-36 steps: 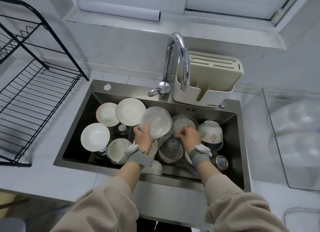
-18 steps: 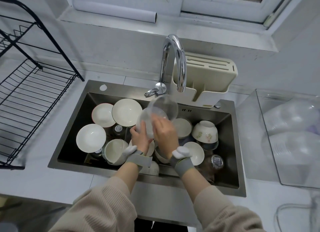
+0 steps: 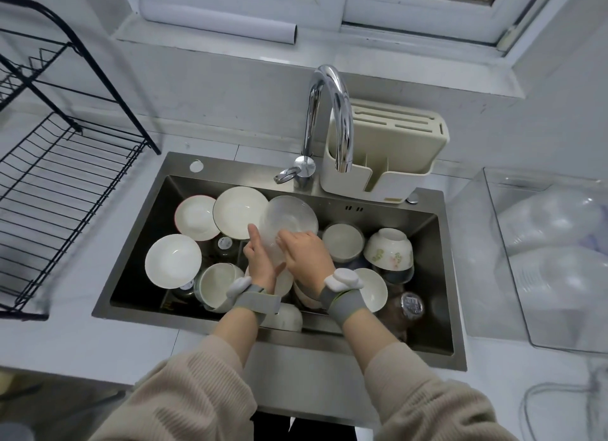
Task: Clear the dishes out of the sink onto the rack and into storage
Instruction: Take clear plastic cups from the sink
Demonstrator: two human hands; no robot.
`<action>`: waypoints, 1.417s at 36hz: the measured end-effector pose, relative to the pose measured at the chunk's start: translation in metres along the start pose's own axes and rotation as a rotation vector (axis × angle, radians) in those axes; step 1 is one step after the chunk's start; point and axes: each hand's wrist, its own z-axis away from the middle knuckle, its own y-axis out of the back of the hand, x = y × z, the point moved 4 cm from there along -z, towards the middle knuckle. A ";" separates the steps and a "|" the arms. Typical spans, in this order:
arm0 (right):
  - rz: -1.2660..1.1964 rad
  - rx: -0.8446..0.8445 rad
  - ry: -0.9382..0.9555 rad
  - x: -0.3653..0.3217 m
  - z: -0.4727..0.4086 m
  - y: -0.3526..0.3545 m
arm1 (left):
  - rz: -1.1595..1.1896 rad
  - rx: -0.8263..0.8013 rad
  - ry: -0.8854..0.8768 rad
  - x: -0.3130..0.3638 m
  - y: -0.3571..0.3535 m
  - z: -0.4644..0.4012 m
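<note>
With both hands, left and right, I held a clear glass bowl above the sink; next, presumably, carrying it toward the rack at nine o'clock.

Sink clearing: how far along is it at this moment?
Barely started. The black rack holds no dishes. In hand: both the left hand and right hand hold a clear glass bowl above the sink. Left: white plates, bowls, a floral bowl and glasses.
</note>
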 end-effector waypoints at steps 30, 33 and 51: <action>0.128 -0.093 -0.581 0.108 0.043 -0.042 | 0.224 -0.019 0.188 0.007 0.010 0.000; 0.176 -0.337 -0.496 0.128 0.045 -0.053 | 0.252 -0.064 0.182 0.009 0.013 0.002; 0.284 -0.009 -0.518 0.118 0.037 -0.027 | 0.197 -0.087 0.202 0.009 0.014 0.002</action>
